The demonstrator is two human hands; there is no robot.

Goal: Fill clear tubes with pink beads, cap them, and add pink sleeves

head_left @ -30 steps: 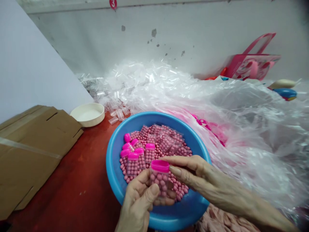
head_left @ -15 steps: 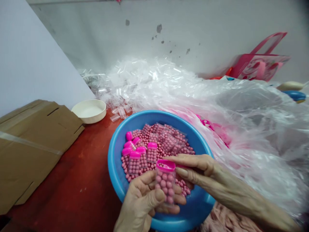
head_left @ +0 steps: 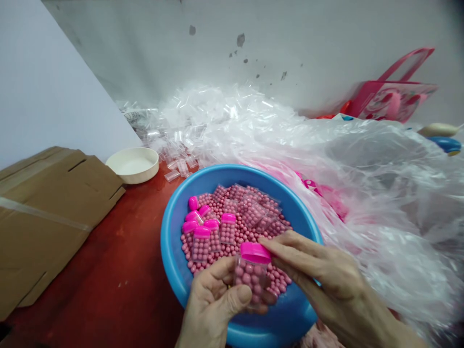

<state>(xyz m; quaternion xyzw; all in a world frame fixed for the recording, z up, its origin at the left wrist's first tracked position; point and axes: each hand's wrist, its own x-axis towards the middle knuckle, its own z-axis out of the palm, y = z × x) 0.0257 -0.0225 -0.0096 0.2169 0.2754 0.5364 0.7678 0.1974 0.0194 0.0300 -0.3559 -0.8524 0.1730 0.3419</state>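
Note:
My left hand (head_left: 217, 295) is closed round a small clear container (head_left: 250, 280) filled with pink balls, held over the front of a blue basin (head_left: 168, 241). A bright pink cap (head_left: 255, 253) sits at the container's mouth, slightly tilted. Fingers of my right hand (head_left: 315, 266) are at the cap's right edge, pressed together; its thumb is hidden. Loose pink balls (head_left: 241, 232) fill the basin, with several pink-capped containers (head_left: 201, 244) at the left and several filled ones without visible caps (head_left: 253, 212) at the back right.
Flattened cardboard (head_left: 54, 208) and a cream round dish (head_left: 134, 165) lie left on the red surface (head_left: 119, 261). Behind are heaped clear empty containers (head_left: 213, 108). Plastic sheeting (head_left: 362, 159) spreads right, with a pink bag (head_left: 391, 99) against the wall.
The pink cap now shows its side and stands higher and tilted at the container's mouth. My right hand has turned and its fingers have moved over to the cap's right edge.

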